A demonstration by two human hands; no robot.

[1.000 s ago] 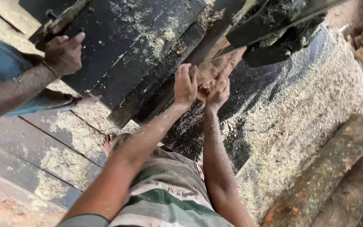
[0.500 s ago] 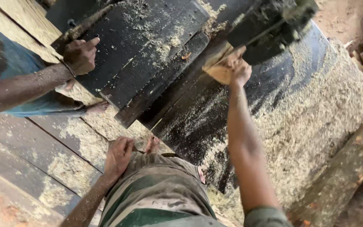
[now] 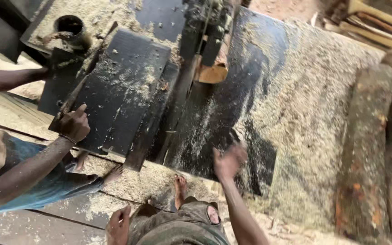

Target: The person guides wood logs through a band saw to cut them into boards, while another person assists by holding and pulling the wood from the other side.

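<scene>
Right hand: my right hand is lifted at lower centre of the frame, blurred, just over the near edge of the dark saw counter. Its grip is released, fingers loosely spread, and it holds nothing that I can make out.

Left hand: my left hand sits at the bottom edge, left of centre, resting against my knee on the grey trousers. The fingers curl loosely; I cannot tell whether the grip is clenched.

Foot: my bare foot stands in sawdust between my two hands, just below the counter's near edge.

Wood piece: a pale orange piece of wood lies upper centre on the counter, right beside the upright dark saw housing, well apart from my right hand.

Counter surface: black plates, heavily dusted with sawdust, thickest across the right half of the frame.

Co-worker: a person in a blue shirt at the left; one hand of theirs grips a dark bar at the counter's left edge, and another arm reaches in from the upper left.

Logs: rough logs lie along the right side.

Pipe: a dark round pipe opening sits at upper left.
</scene>
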